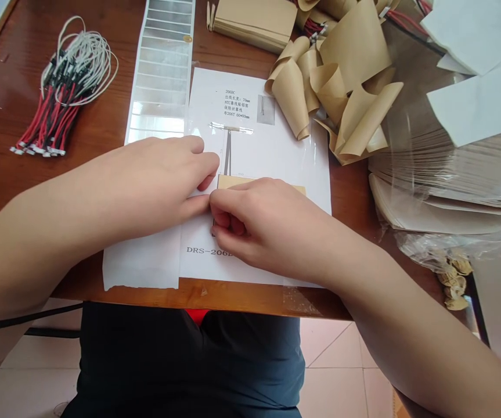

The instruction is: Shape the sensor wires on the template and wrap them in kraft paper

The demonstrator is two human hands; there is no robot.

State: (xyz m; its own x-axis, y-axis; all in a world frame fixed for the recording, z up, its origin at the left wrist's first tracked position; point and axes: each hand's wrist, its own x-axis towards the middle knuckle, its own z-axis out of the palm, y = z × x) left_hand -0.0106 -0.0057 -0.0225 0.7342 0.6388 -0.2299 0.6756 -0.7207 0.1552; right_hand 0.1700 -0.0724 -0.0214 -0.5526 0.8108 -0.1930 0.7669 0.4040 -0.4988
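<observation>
The left hand (pixel 172 177) and right hand (pixel 265 217), fingers curled, meet at the left edge of one tan paper rectangle (pixel 233 181), mostly covered, on one white printed sheet (pixel 285 151); whether either pinches it, I cannot tell. "206DC" is legible; "DRS-206" runs under the right hand. One red, black and white wire bundle (pixel 74 81) lies left, strands too tangled to count.

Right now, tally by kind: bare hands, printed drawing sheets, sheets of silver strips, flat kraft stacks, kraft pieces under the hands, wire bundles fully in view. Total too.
Bare hands, left hand and right hand: 2
Printed drawing sheet: 1
Sheet of silver strips: 1
Flat kraft stack: 1
Kraft piece under the hands: 1
Wire bundle: 1
Total: 7
</observation>
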